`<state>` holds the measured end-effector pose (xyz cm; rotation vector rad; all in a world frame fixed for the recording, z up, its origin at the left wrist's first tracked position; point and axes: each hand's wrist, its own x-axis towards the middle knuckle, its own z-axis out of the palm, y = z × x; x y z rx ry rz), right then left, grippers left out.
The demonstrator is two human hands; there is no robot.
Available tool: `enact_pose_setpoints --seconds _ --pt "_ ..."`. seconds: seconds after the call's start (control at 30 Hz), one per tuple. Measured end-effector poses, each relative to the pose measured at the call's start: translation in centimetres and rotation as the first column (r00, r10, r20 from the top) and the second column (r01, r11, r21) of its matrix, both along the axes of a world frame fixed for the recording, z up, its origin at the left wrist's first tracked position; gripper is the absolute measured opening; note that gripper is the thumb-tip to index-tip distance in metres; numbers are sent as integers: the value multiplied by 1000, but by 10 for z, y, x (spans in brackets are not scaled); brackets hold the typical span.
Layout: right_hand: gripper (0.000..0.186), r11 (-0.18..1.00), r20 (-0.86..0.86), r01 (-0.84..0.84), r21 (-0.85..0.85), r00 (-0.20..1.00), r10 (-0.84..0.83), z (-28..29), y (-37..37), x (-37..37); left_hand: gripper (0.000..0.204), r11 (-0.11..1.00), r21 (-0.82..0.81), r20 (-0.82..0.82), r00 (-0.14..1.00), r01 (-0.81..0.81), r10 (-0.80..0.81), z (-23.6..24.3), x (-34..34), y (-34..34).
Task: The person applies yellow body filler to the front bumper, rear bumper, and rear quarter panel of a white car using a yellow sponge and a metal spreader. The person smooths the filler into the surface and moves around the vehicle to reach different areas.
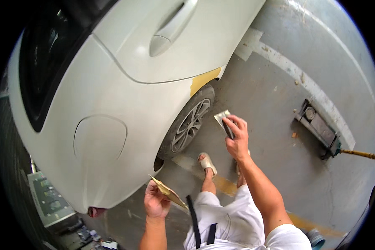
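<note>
My left hand (156, 202) grips a thin flat board (171, 192) smeared with yellow body filler, held tilted near the car's rear corner. In my right hand (238, 137) is a putty knife (228, 128) with a dark handle, its pale, wide blade pointing toward the wheel. Both hands are apart from the car. The white car (150, 106) stands to the left, and a yellow filler patch (204, 80) covers the edge of its wheel arch above the wheel (190, 125). The patch's lower end reaches the door gap.
A floor jack (321, 127) with a yellow handle (359, 154) lies on the grey floor to the right. At lower left are a low grey-green panel (50, 200) and assorted small items (89, 235). A bucket-like container (316, 239) stands at lower right. My sandalled foot (207, 163) is near the wheel.
</note>
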<state>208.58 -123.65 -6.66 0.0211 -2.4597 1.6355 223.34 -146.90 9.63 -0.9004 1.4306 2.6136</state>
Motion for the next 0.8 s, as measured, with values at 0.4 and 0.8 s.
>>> enact_pose_setpoints --seconds 0.4,0.8 --pt "65 982 -302 138 -131 938 -172 -70 -124 -141 10 955 47 99 950 292 -296 -82 -108 -43" --pt "62 965 -323 204 -164 914 -248 -84 -136 -158 6 900 180 43 911 398 -411 -107 -125 -62"
